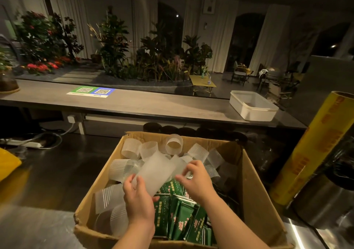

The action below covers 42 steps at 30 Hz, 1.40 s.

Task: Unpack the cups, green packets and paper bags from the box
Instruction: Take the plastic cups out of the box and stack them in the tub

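Beyond the box (254, 191), a grey counter (153, 105) fronts leafy plants (113, 38).

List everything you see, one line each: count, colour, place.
box: one, brown cardboard, on dark worktop.
ribbed cups: many, translucent, in box, far and left.
smooth cup: one, frosted, held over box.
green packets: many, green, in box, near right.
tub: one, white, far counter, right.
QR sign: one, green and blue, far counter.
wrap roll: one, yellow, right of box.
left hand: grips smooth cup.
right hand: pinches smooth cup's edge.
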### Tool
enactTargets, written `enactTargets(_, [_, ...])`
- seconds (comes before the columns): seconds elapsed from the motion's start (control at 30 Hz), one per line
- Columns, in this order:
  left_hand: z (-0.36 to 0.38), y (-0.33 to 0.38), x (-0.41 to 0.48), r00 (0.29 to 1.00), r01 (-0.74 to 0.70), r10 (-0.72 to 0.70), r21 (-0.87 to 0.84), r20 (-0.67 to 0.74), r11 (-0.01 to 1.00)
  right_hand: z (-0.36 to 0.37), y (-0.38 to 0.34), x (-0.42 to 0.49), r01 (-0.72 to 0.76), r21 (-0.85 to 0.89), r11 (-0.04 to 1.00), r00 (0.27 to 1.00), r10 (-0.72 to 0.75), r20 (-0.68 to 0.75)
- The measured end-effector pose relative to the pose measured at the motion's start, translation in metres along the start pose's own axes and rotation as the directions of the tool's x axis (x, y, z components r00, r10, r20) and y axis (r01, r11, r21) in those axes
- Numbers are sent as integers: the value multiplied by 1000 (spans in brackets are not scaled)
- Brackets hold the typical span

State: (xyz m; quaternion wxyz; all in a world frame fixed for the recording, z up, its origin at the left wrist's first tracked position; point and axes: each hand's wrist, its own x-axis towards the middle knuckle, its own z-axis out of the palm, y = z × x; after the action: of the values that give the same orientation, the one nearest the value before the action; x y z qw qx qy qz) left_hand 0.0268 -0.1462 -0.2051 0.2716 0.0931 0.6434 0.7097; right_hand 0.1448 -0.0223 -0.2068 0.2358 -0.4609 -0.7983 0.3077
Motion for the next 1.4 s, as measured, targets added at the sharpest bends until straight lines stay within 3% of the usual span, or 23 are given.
enactTargets(0.07, [0,-2,1,1000,-16,16,25,5,1000,-9,1,-2,-70,385,920,995,90,-35])
enactTargets(0.13, [1,-3,1,999,-40,39,50,24,998,-15,6,-5,-119,703,702,981,191,-25])
enactTargets(0.2, [3,0,-3,997,-59,54,79,54,995,-19,9,-8,-156,832,532,970,242,27])
enactTargets(0.27, [4,1,-7,994,-61,51,113,92,992,-22,10,-13,-158,883,442,973,223,62])
enactTargets(0.47, [3,0,-11,984,-38,5,181,178,983,-18,-1,-22,-131,710,691,991,106,80])
enactTargets(0.6, [5,-2,-9,986,-31,-4,204,169,978,-16,-12,-29,-230,685,691,946,-8,325])
enactTargets(0.67, [4,-3,-7,989,-18,-12,196,148,981,-21,-11,-28,-161,685,710,977,16,213])
enactTargets(0.73, [2,-4,-4,992,-6,-15,168,128,986,-27,1,-18,-133,526,840,969,222,-110])
enactTargets(0.77, [1,-4,-3,993,1,-20,158,120,987,-29,17,-12,-251,333,909,912,338,-233])
enactTargets(0.8, [1,-4,-3,993,6,-23,151,114,988,-31,31,-10,-387,159,908,867,417,-272])
enactTargets(0.83, [1,-4,-2,993,7,-24,147,114,989,-31,47,-6,-513,80,855,829,517,-214])
enactTargets(0.9, [2,-4,-2,992,5,-23,143,124,990,-25,67,-4,-646,108,755,763,643,70])
enactTargets(0.97, [4,-4,-3,991,-1,-19,147,134,989,-17,70,-8,-649,75,757,744,612,267])
enactTargets(1.07, [3,-4,-4,991,12,-32,149,129,989,-7,70,-8,-529,-28,848,817,518,251])
enactTargets(1.17, [1,-2,-5,990,26,-46,146,135,989,-12,59,-8,-515,172,840,857,499,130])
enactTargets(1.27, [1,-1,-6,986,24,-47,142,160,990,-27,45,-12,-450,652,610,875,448,185])
enactTargets(1.4, [2,0,-9,973,22,-54,143,225,990,-34,37,-23,-387,771,505,920,265,288])
